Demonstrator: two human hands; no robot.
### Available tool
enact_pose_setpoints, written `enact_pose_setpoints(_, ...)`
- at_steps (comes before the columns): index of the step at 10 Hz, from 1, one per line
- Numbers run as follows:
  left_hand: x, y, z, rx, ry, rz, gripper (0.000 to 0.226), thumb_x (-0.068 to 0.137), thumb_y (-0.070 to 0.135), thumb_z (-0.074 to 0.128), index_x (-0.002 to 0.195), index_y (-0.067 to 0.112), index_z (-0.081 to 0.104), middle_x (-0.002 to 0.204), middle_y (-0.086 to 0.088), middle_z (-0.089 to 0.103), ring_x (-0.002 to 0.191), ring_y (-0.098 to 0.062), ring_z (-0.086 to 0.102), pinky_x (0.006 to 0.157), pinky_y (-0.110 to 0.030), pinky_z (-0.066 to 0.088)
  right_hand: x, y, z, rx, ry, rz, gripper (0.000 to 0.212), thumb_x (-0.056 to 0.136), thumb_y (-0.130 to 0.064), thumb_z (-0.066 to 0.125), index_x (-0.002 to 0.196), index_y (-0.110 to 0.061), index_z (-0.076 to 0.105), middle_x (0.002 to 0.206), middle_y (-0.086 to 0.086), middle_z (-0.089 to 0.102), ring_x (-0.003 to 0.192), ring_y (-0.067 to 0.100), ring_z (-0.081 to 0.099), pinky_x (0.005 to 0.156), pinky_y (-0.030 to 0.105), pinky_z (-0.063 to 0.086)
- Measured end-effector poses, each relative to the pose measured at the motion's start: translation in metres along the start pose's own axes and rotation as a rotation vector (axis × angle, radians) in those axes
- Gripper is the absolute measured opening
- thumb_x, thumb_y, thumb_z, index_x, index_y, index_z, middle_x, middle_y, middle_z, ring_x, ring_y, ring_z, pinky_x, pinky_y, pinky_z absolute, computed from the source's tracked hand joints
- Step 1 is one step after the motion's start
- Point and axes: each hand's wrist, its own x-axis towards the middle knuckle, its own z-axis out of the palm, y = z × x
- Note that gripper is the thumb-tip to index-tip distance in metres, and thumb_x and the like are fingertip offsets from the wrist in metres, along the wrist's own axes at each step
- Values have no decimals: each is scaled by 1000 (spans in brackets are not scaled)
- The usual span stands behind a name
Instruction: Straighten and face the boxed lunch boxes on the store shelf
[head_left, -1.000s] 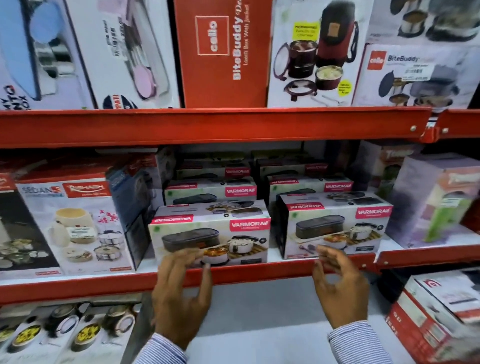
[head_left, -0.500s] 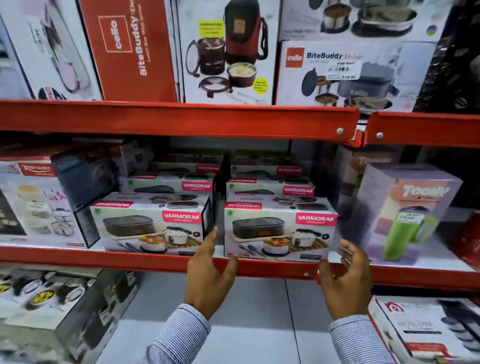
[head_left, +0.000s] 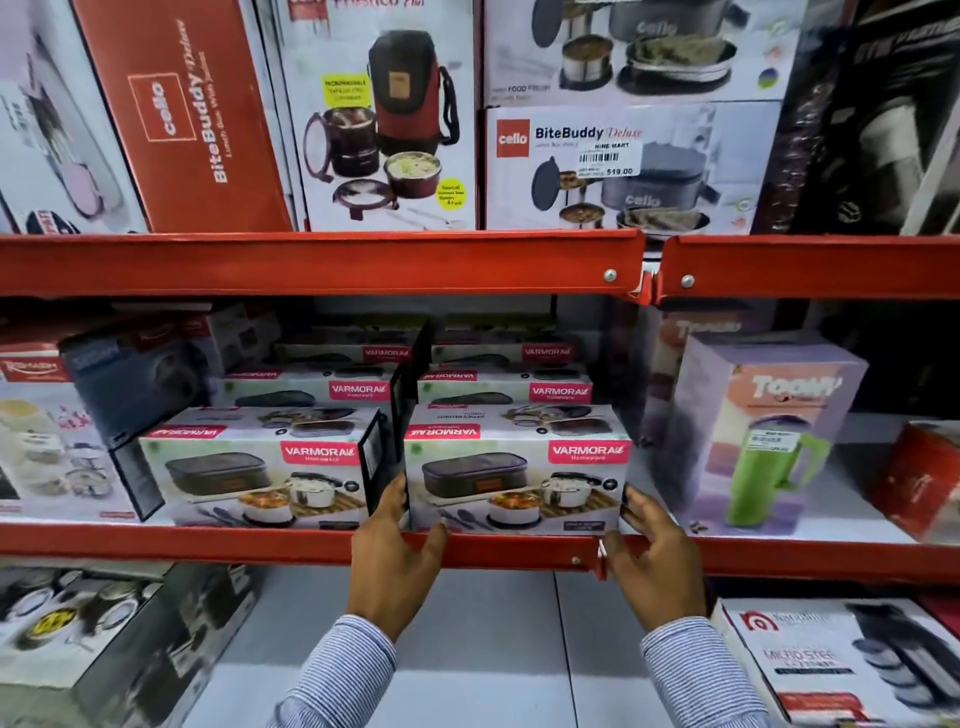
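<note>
The right-hand lunch box (head_left: 517, 467), at the shelf (head_left: 208, 543) front edge, is now bracketed by the left hand (head_left: 389, 556) and right hand (head_left: 657, 558), fingers spread against its ends, so squaring looks imminent.

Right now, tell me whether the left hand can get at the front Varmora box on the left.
Probably yes. The left hand is at the left end of the right front Varmora box, and the left front Varmora box stands just beside it, its front face uncovered at the shelf edge.
</note>
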Motion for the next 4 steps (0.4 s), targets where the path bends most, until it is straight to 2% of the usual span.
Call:
enact_pose_setpoints(2,-4,2,-5,39,21,9,67,88,31,68,150,18,44,142,-1,64,119,-23,68,101,-37,55,-2,-1,-3,19,-3,14,52,79,-12,71,130,-18,61,126,3,69,114,22,66,98,42,52)
enact_pose_setpoints(3,-5,1,-7,54,30,45,63,87,29,69,146,20,48,134,2,69,108,-21,72,92,-29,54,-1,0,-3,30,-14,18,52,78,-12,70,129,-18,61,125,3,70,113,21,66,97,39,53)
enact_pose_setpoints(4,-6,1,-9,43,45,81,62,87,28,71,145,23,49,133,4,69,109,-20,72,92,-24,51,-3,-3,-5,50,-4,25,52,78,-9,70,129,-16,61,125,5,70,113,20,66,95,32,50)
